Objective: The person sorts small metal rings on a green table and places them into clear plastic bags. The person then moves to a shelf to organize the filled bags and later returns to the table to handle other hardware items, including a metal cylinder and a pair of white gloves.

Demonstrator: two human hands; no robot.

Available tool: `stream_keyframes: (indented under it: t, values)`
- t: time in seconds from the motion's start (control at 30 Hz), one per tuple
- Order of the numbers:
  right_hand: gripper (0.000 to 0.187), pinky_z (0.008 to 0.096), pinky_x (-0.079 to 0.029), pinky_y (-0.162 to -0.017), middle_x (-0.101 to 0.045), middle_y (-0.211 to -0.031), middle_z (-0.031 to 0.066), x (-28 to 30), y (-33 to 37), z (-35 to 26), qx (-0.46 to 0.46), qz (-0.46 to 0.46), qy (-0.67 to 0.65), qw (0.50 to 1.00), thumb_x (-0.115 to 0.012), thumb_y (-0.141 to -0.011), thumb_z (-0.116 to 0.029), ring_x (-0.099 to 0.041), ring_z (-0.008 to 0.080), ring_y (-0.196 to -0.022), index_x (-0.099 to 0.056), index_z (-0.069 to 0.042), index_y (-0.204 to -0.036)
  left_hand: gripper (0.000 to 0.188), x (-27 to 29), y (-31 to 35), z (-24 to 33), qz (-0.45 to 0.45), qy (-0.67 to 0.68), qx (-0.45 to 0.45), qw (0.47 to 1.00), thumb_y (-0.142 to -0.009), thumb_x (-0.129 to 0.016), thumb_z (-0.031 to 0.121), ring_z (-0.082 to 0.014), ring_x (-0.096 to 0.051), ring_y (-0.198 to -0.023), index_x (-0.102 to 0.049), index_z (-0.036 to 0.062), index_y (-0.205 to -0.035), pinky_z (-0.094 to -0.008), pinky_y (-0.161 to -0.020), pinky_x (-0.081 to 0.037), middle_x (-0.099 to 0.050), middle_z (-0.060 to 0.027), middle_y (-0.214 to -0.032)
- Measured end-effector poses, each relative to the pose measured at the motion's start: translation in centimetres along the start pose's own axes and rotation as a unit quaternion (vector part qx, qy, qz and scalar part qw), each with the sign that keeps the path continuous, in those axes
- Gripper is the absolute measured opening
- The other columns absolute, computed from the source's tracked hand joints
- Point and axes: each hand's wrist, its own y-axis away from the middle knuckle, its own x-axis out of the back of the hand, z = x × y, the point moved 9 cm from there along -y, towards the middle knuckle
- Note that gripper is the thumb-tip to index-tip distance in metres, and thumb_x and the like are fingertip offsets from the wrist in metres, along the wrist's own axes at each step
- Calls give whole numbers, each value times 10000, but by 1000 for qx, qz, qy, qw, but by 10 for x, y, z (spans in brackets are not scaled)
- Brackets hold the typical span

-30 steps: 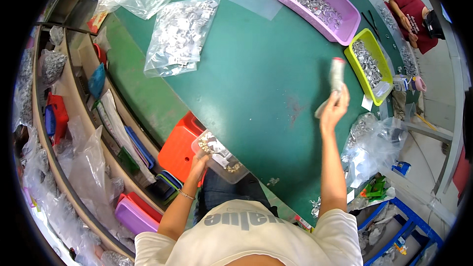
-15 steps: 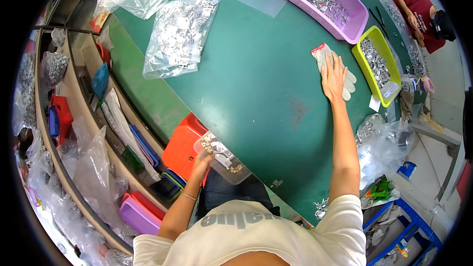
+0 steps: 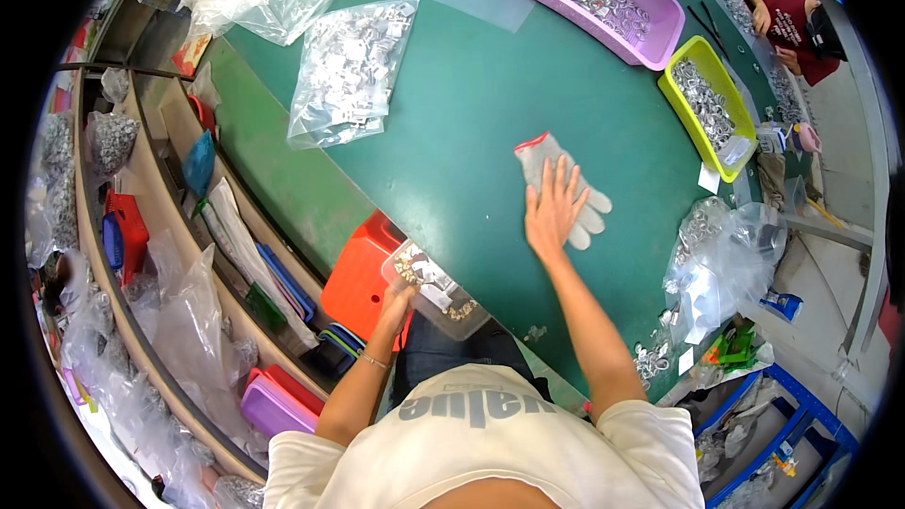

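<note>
My right hand (image 3: pixel 551 212) lies flat with fingers spread on a light grey work glove (image 3: pixel 541 156) with a red cuff edge. The glove rests on the green table (image 3: pixel 452 123), partly covered by the hand. At the table's near left edge, my left hand (image 3: pixel 400 301) grips the side of a clear plastic box (image 3: pixel 460 327). Small brass-coloured pieces and white and grey bits sit inside the box. Part of the left hand's fingers is hidden by the box.
A purple basket (image 3: pixel 671 38) and a yellow-green basket (image 3: pixel 671 94) hold metal rings. A clear bag of small white-grey parts (image 3: pixel 353 71) lies at far left. Loose metal parts (image 3: pixel 650 363) lie near right. A red stool (image 3: pixel 353 287) stands beside shelves; a co-worker (image 3: pixel 792 24) is at far right.
My right hand and the glove beneath it have slid left and nearer across the table. My left hand still holds the plastic box.
</note>
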Motion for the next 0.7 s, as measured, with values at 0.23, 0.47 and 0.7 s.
stream_keyframes:
  t: [0.23, 0.47, 0.7]
  values:
    - [429, 526, -104, -1040, -334, -1366, 94, -1, 91, -68, 67, -51, -116, 990, -493, -833, -170, -231, 312, -1290, -440, -78, -1249, 278, 0, 0, 1, 16, 21, -32, 999, -757, -487, 35, -186, -579, -810, -537, -34, -1022, -306, -724, -488, -583, -89, -931]
    - [325, 471, -174, -1033, -509, -1207, 107, 2, 167, -121, 130, -96, -355, 921, -481, -810, -63, -390, 283, -1207, -523, -38, -1131, 238, 17, 0, -9, 46, -22, 9, 999, -806, -477, 104, -197, -590, -805, -545, -36, -987, -337, -712, -509, -587, -99, -916]
    - [351, 416, -304, -968, -523, -1142, 203, 49, 38, -86, 96, 105, -383, 913, -461, -804, 5, -456, 348, -1101, -499, 18, -1153, 265, -1, 7, -6, 36, -5, 10, 999, -793, -490, 92, -215, -598, -854, -538, -28, -1023, -353, -744, -513, -586, -109, -978]
